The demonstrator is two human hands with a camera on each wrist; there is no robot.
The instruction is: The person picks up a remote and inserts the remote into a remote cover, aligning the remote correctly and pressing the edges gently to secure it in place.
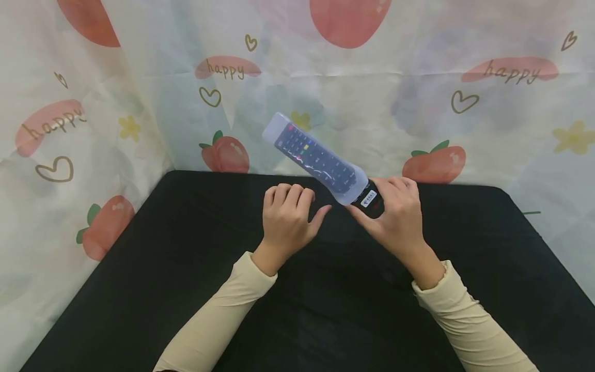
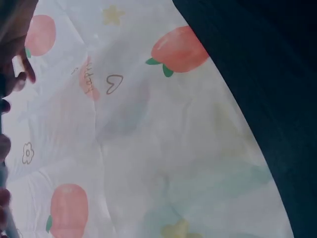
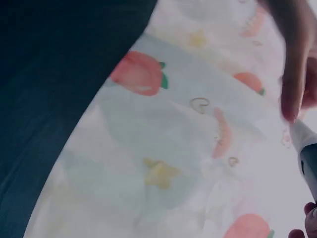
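Note:
My right hand [image 1: 395, 212] grips the bare black end of a remote control [image 1: 369, 201], thumb on the near side and fingers on the far side. A small white label shows on that end. A translucent cover [image 1: 279, 126] encloses the rest of the remote, keys visible through it, with an unfilled stretch at its upper-left end. The remote slants up to the left above the table's back edge. My left hand [image 1: 288, 214] is apart from it, below and left, fingers loosely bent, thumb out, holding nothing. Both wrist views show hands only partly, at the edges.
A table under a black cloth [image 1: 316, 310] spreads beneath both forearms. Behind it and on both sides hangs a pale curtain [image 1: 334, 93] printed with red fruit, hearts, yellow flowers and the word "happy".

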